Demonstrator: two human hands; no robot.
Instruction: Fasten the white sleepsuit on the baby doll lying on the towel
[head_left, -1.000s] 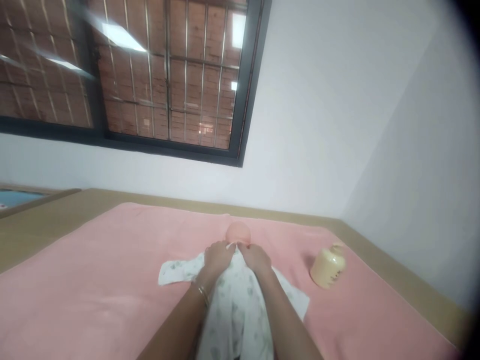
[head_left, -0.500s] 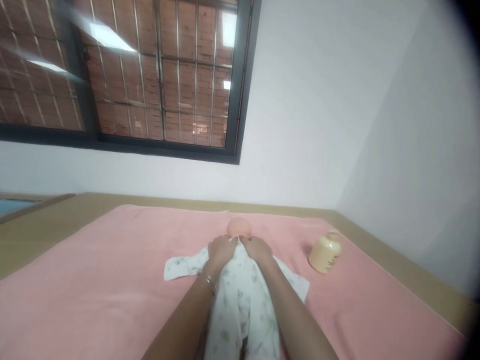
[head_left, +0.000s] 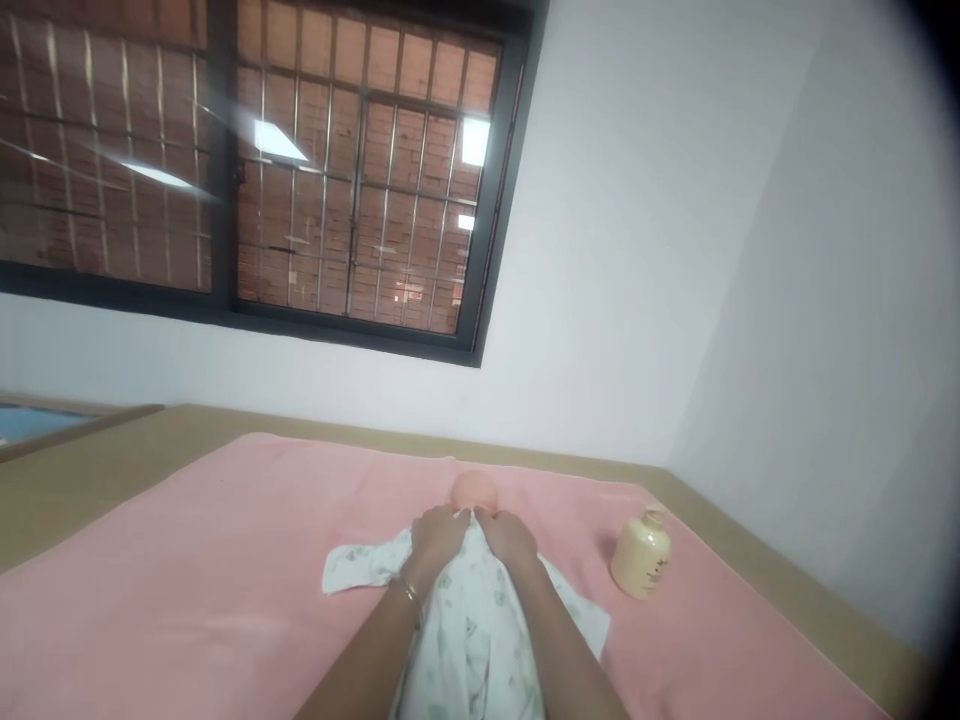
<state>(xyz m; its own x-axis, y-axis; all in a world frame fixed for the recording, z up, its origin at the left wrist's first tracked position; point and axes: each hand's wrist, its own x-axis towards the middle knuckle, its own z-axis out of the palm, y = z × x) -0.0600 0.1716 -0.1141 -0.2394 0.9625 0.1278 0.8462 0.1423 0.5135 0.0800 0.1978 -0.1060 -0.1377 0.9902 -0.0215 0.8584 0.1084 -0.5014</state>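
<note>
A baby doll lies on a pink cloth (head_left: 225,560), its round head (head_left: 475,491) showing just beyond my hands. White baby clothes with a small green print (head_left: 472,610) cover its body, sleeves spread to both sides. My left hand (head_left: 441,532) has its fingers closed on the collar's left side, a bracelet on that wrist. My right hand (head_left: 506,535) pinches the collar's right side, close beside the left. The fingertips nearly meet below the doll's head. The doll's face, arms and legs cannot be made out.
A cream pump-less bottle (head_left: 641,553) with dark markings stands on the cloth to the right. The tan table edge (head_left: 360,443) runs along the white wall (head_left: 600,250). Above it is a dark-framed window (head_left: 352,180) with metal bars.
The camera view has tilted upward and shifted, so everything sits lower in the picture. Both hands stay at the collar; the lower part of the clothes lies closer together between the forearms.
</note>
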